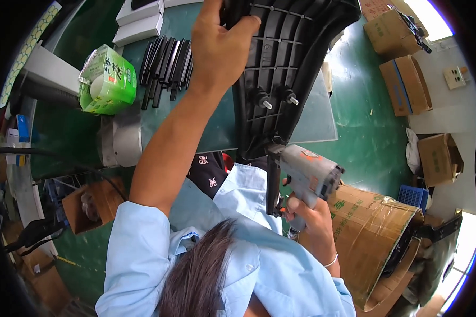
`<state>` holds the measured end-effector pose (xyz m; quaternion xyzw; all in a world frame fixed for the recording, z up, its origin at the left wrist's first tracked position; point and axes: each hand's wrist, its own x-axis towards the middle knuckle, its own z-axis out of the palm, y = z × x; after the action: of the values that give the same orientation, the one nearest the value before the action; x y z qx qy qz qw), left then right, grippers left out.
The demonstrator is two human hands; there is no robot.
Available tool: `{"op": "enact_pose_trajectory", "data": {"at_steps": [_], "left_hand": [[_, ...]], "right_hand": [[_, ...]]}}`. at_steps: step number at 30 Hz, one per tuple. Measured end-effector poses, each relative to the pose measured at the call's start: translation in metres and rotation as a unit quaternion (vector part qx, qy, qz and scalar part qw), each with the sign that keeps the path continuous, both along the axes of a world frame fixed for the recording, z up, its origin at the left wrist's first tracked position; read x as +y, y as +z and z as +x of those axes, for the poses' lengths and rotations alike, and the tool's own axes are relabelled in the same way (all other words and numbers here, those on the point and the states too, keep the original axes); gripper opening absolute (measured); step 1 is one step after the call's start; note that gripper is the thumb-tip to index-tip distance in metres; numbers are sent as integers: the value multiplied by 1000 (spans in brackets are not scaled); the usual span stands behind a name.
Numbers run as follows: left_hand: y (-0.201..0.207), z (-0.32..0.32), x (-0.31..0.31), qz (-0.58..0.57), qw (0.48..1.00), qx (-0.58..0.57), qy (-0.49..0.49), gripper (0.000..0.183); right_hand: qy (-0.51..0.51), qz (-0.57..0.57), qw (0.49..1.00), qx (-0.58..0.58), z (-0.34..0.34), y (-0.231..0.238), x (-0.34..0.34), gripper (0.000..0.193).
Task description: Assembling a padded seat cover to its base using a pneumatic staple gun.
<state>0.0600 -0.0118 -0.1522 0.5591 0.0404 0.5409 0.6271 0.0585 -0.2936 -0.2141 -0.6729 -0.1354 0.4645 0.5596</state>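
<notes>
Fastening looks mid-way: left hand (222, 45) clamps the top edge of the ribbed black plastic panel (288, 58) stood on the green table (217, 121), right hand (308, 211) fist-tight on grey pneumatic stapler (307, 174) w/ nose at panel's bottom edge, two studs (277, 99) bare.

Green packet (107, 79): boxy, shiny, left of the left-hand fingers (248, 24).
Brown cartons (404, 84): right of them, on the floor.
White boxes (139, 21): flat, far left.
</notes>
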Motion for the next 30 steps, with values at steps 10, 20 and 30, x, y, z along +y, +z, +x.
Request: {"op": "enact_pose_trajectory", "data": {"at_steps": [10, 20, 30], "left_hand": [[2, -1, 0, -1, 999, 37, -25, 76], [22, 6, -20, 52, 997, 13, -56, 76], [-36, -8, 0, -25, 994, -30, 101, 70]], "right_hand": [[96, -72, 929, -349, 20, -2, -4, 39], [143, -95, 924, -342, 32, 0, -4, 47], [-48, 67, 993, 81, 7, -17, -8, 43]]}}
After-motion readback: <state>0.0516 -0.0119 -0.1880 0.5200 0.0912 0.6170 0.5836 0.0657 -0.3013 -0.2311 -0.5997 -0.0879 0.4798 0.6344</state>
